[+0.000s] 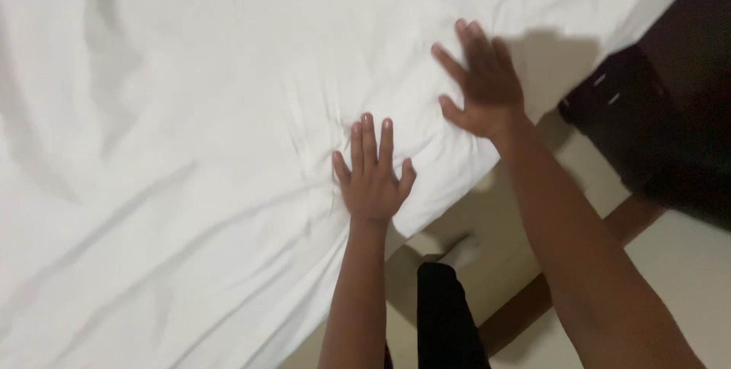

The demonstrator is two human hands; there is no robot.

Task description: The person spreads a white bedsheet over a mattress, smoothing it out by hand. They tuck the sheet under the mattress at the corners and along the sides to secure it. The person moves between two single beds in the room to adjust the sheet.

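A white bed sheet (190, 148) covers a bed and fills most of the view, with soft creases running across it. My left hand (371, 175) lies flat on the sheet near the bed's edge, fingers spread, holding nothing. My right hand (481, 83) presses flat on the sheet a little farther up and to the right, fingers apart, also holding nothing. Small wrinkles gather in the sheet between the two hands.
Below the bed's edge I see a pale floor (685, 277) with a brown wooden strip (563, 277) crossing it. My dark trouser leg (445, 316) and a light-socked foot (461, 251) stand beside the bed. A dark object (647, 125) sits at the right.
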